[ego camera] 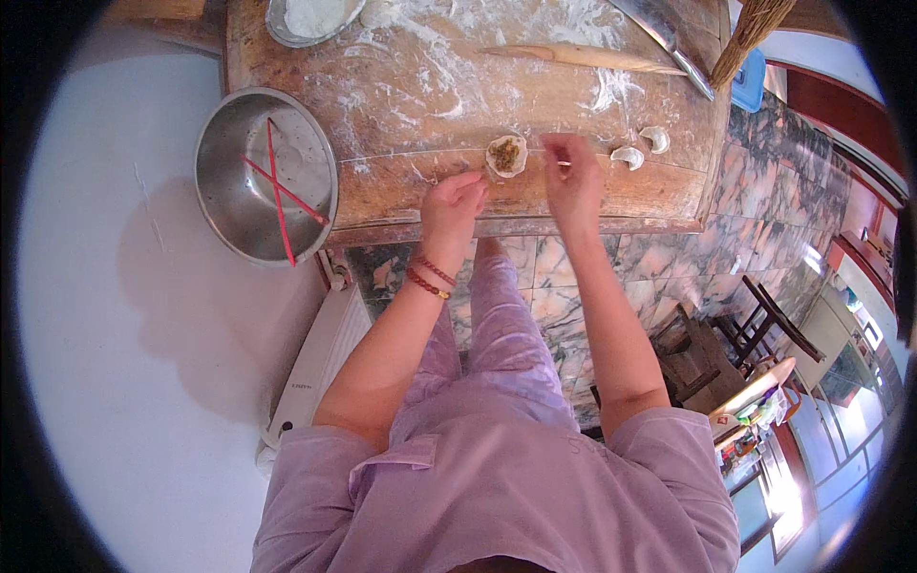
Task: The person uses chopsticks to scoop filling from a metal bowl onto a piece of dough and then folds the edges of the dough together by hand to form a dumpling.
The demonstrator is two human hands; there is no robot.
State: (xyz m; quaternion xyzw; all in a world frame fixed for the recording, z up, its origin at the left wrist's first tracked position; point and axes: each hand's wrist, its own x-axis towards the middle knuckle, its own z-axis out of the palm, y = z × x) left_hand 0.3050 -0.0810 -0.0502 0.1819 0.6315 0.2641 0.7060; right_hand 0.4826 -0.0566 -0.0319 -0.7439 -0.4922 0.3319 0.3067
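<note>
A round dough wrapper (519, 169) lies flat on the floured wooden board, with a heap of brownish-green filling (506, 153) in its middle. My left hand (453, 204) hovers just to its left, fingers loosely curved and nothing visible in them. To the wrapper's right is my right hand (575, 170), blurred, its fingers slightly apart, with a small pale band showing at one finger. Neither hand appears to touch the wrapper. Two folded, crescent-shaped dumplings, a nearer one (628, 158) and a farther one (655, 140), sit on the board beyond my right hand.
At the left stands a steel basin (222, 208) with two red chopsticks (281, 208) crossed over it. A bowl of flour (315, 16), a tapered rolling pin (573, 56), a knife (663, 39) and a straw brush (749, 39) occupy the far side of the wooden board (401, 190).
</note>
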